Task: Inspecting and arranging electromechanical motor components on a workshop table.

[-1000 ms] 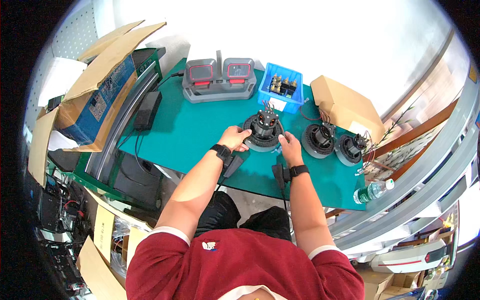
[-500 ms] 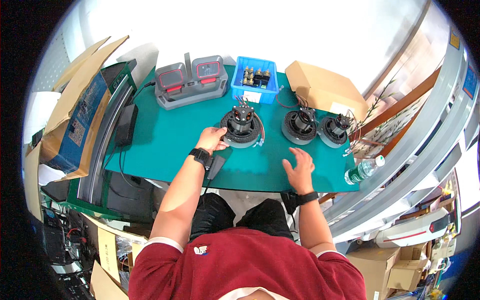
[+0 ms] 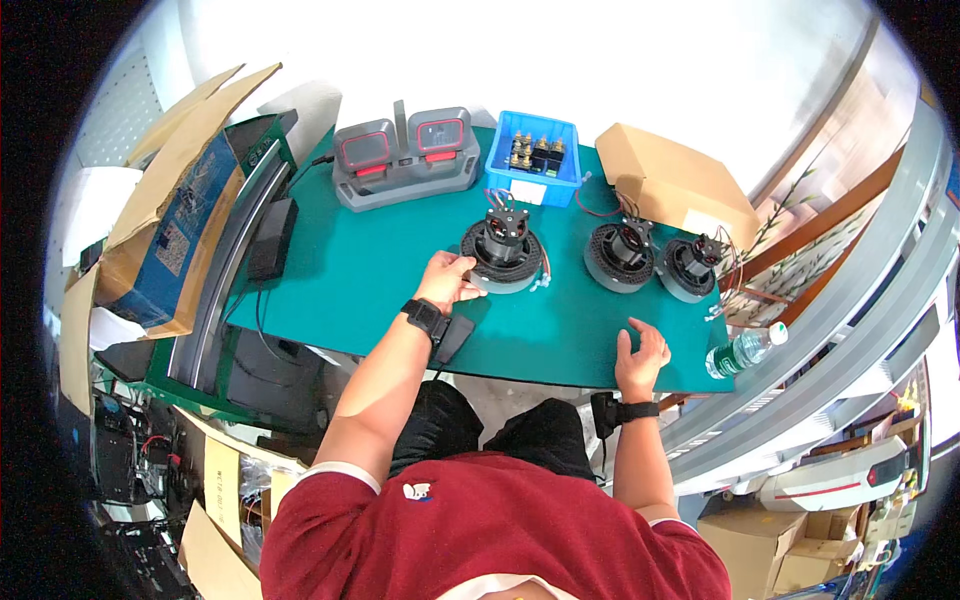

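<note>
A round black motor assembly (image 3: 503,275) with a ribbed ring, a pale base and loose wires stands upright on the green table. My left hand (image 3: 446,281) holds its near left edge, thumb on top and fingers low on the side. My right hand (image 3: 641,358) is held over the table's near right part, thumb apart from loosely bent fingers, with nothing in it. Beyond it stand two similar motor assemblies, a middle one (image 3: 612,272) and a right one (image 3: 684,285), close beside each other.
A blue bin (image 3: 568,190) with brass-topped parts sits at the back, beside a grey dual-bay charger (image 3: 400,188). Behind the right motors lies a cardboard box (image 3: 675,175). A water bottle (image 3: 745,350) stands at the right edge; a black power adapter (image 3: 272,240) lies at left.
My right hand has drawn back from the motors toward the near right edge, its fingers more bent. My left hand stays on the same motor assembly. The whole view has shifted slightly.
</note>
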The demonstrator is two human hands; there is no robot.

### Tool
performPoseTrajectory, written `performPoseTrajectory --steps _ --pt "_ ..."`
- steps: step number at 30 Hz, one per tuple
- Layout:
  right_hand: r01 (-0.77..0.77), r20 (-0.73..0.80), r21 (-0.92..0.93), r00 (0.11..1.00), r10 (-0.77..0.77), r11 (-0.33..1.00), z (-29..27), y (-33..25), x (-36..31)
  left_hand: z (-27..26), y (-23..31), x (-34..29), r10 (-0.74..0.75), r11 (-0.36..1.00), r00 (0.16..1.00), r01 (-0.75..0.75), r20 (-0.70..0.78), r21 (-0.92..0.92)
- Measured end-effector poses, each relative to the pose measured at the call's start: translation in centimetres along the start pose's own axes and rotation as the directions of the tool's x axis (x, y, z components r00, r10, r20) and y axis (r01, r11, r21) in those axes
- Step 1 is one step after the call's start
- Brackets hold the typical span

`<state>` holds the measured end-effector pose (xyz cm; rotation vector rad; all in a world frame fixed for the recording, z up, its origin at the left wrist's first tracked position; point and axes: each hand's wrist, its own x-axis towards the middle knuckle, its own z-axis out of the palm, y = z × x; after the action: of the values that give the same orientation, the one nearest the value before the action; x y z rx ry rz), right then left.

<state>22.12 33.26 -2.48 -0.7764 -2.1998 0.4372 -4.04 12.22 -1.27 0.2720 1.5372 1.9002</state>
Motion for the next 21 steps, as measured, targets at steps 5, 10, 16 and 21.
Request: performPoseTrajectory --steps 5,10,16,21 --pt "0.064 -0.003 -0.06 0.998 -0.065 0.996 0.5 0.3 -0.3 -1.5 -0.9 0.0 0.057 0.995 0.998 -0.06 -0.042 -0.083" --pt "0.071 0.031 -0.061 0.997 -0.069 0.996 0.1 1.1 -0.4 -2.4 0.8 -2.2 0.094 0.976 0.981 -0.124 -0.168 -0.178" --pt "0.073 0.008 -0.036 0.997 -0.073 0.997 0.5 1.3 -0.3 -8.2 4.1 -5.2 0.158 0.96 0.931 -0.223 -0.328 -0.169" --pt "0.102 -0.021 -0.09 0.994 -0.104 0.991 0.5 0.6 -0.4 -14.3 5.7 -6.4 0.202 0.951 0.89 -0.278 -0.409 -0.133"
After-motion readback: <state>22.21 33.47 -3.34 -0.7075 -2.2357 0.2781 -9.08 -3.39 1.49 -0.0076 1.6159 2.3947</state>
